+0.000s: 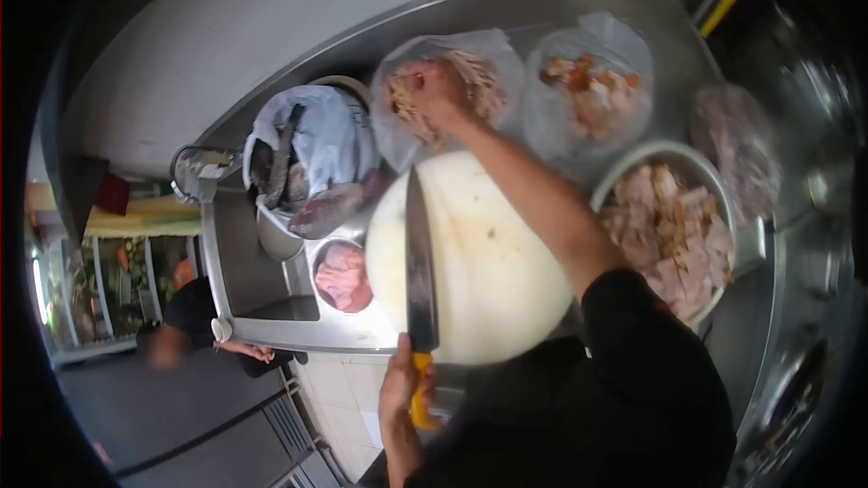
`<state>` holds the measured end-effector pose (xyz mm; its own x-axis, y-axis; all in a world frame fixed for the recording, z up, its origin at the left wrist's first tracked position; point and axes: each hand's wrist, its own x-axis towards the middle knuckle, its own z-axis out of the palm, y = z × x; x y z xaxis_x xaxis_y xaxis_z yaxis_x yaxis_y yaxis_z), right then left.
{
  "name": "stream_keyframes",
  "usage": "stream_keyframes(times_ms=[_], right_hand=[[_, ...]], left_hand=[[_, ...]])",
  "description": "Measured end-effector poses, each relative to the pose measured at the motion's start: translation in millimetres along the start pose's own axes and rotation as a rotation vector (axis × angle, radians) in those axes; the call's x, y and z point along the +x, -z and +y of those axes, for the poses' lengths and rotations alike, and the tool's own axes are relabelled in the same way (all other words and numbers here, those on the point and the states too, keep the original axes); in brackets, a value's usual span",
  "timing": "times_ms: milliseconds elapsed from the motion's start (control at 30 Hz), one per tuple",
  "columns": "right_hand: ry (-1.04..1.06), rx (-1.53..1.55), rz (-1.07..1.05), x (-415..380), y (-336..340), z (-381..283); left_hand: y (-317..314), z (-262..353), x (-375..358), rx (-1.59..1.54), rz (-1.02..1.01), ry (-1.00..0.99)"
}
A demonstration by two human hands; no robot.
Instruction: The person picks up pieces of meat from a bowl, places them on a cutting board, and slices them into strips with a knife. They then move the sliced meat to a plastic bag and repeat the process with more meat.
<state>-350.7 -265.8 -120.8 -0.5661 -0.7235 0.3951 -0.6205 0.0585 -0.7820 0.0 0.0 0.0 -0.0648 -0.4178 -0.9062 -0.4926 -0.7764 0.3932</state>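
My left hand (398, 389) is closed around the yellow handle of a large kitchen knife (420, 271). The long dark blade lies across the left part of a thick round white chopping board (497, 262). My right arm stretches over the board, and my right hand (438, 86) is down among pale thin strips of meat (479, 81) in a clear plastic bag (506, 54) behind it. Its fingers look bent into the strips, though their tips are partly hidden and blurred.
A bag-lined bucket (348, 149) holds dark fish; another fish (330, 210) hangs over its rim. Pink raw meat (344, 278) fills a small bowl. Nearby are a bag of reddish pieces (592, 95), a large bowl of chopped meat (669, 226) and a wrapped bundle (737, 149). Another person (194, 316) is at left.
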Motion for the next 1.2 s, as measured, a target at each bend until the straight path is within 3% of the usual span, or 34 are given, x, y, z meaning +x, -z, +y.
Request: stream_keyframes(times_ms=[67,100,233,367,500,567,600,733,833,933,1033,1067,1200], right_hand=[[-0.087,0.094,0.048,-29.2,28.0,-4.2],[0.002,0.157,0.124,-36.4,57.7,-26.5],[-0.072,0.152,0.096,-150.5,152.8,-37.3],[-0.112,0.001,0.125,-239.3,247.9,-8.9],[-0.222,-0.390,0.235,-314.6,347.0,21.7],[-0.340,-0.396,0.263,-338.4,377.4,12.6],[-0.399,-0.397,0.281,-345.2,383.9,5.8],[-0.435,-0.301,-0.036,-355.3,368.4,-6.1],[-0.126,-0.449,-0.180,-352.3,328.5,2.3],[-0.222,-0.445,-0.253,-345.0,310.5,0.8],[-0.777,-0.177,-0.428,-324.5,329.6,-27.0],[-0.566,-0.292,-0.383,-331.8,328.2,2.1],[-0.430,-0.278,-0.382,-331.8,332.1,21.2]], left_hand=[[6.7,6.5,3.5,0.027,-0.003,0.012],[7.3,-10.7,8.3,0.025,0.006,-0.138],[13.9,-52.1,-14.0,0.027,-0.020,-0.109],[31.6,-83.3,-20.1,0.033,0.011,-0.152],[52.4,-117.4,-20.2,0.024,-0.026,-0.217],[56.9,-126.4,-23.9,0.027,-0.038,-0.204],[58.5,-130.0,-25.1,0.032,-0.041,-0.201],[65.8,-150.8,-25.3,0.062,-0.101,-0.257],[70.7,-159.8,-28.3,0.105,-0.129,-0.252],[69.4,-170.6,-31.0,0.117,-0.108,-0.315],[74.0,-178.1,-37.8,0.106,-0.138,-0.302],[72.5,-180.8,-39.6,0.079,-0.117,-0.298],[60.8,-185.7,-48.2,0.012,-0.076,-0.281]])
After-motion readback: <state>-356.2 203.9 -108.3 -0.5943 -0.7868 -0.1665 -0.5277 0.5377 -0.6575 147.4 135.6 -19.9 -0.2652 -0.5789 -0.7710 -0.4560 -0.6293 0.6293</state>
